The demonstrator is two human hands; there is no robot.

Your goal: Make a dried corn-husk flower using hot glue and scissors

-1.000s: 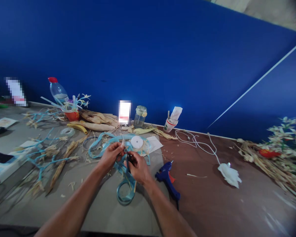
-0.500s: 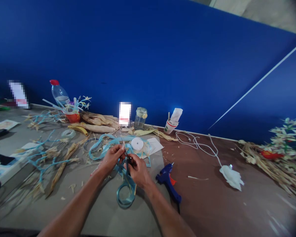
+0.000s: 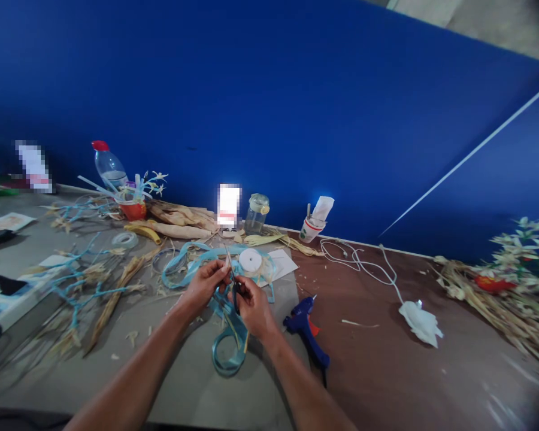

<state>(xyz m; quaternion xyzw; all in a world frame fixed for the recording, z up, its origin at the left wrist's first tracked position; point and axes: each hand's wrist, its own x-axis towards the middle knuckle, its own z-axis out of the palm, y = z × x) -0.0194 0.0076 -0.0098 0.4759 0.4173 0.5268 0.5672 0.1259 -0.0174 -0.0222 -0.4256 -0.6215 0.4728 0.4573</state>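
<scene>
Black-handled scissors are gripped in the right hand, blades pointed up and away. A strand of light blue ribbon is pinched in the left hand, just beside the blades. The ribbon's loops are spread over the grey tabletop under both hands, near a blue glue gun.

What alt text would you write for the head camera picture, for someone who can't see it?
Two bare hands work over a cluttered table: the right hand holds scissors, the left hand pinches what looks like the light blue ribbon looped beneath them. A blue glue gun lies to the right, dried husks to the left, a blue wall behind.
</scene>
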